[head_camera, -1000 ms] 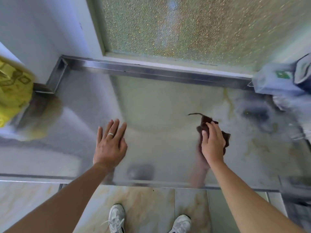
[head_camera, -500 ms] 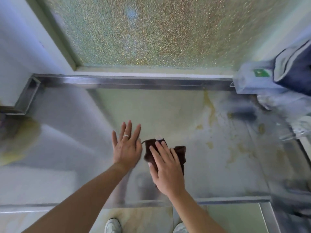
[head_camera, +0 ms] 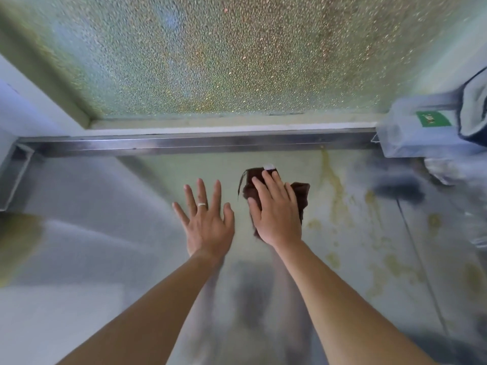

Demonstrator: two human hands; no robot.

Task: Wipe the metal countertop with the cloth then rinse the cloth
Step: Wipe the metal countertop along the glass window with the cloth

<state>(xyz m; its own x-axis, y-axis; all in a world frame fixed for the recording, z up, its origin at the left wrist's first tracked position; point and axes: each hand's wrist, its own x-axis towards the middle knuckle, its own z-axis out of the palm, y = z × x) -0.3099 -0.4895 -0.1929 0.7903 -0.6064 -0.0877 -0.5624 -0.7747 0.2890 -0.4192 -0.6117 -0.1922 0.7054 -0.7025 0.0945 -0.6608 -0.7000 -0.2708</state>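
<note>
The right hand [head_camera: 276, 214] lay flat, fingers straight, pressing the brown cloth [head_camera: 300, 194] onto the metal countertop [head_camera: 110, 206] near its back rail [head_camera: 200, 144]. Just beside it the left hand [head_camera: 207, 222], wearing a ring [head_camera: 202, 204], rested spread on bare metal, holding nothing. Yellowish stains [head_camera: 334, 188] marked the surface to the right. A clear box [head_camera: 411, 135] with a green label [head_camera: 433, 119] stood at the right rear corner; its contents could not be made out. Frosted glass [head_camera: 224, 54] rose behind.
</note>
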